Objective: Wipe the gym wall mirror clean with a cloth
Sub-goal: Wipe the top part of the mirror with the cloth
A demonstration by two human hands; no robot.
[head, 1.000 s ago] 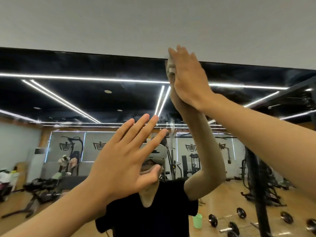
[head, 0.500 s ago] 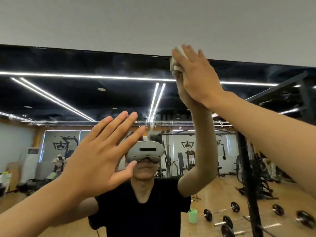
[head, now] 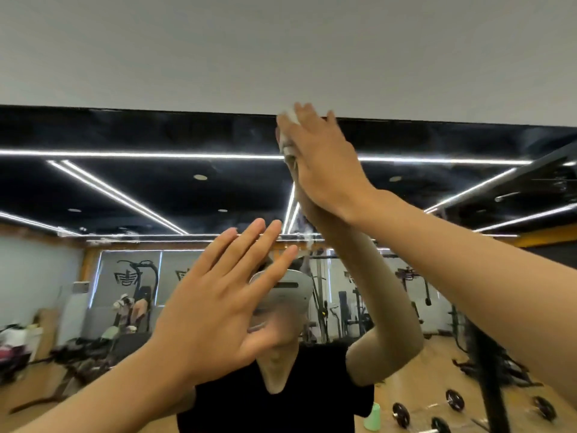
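Observation:
The wall mirror point(head: 131, 189) fills the lower two thirds of the head view, its top edge running under a grey wall. My right hand point(head: 324, 164) reaches up to that top edge and presses a small white cloth point(head: 288, 132) flat against the glass with straight fingers; most of the cloth is hidden under the hand. My left hand point(head: 215, 314) is held lower, palm toward the mirror, fingers straight and spread, holding nothing. Whether it touches the glass cannot be told.
The grey wall point(head: 281, 48) lies above the mirror. The mirror reflects a person in a black shirt with a headset, gym machines, dumbbells point(head: 424, 414) on a wooden floor, a green cup point(head: 373, 417) and ceiling light strips.
The view has tilted up, so more wall shows. My right hand with the cloth stays at the mirror's top edge and sits slightly further right. My left hand is a little higher and nearer the middle.

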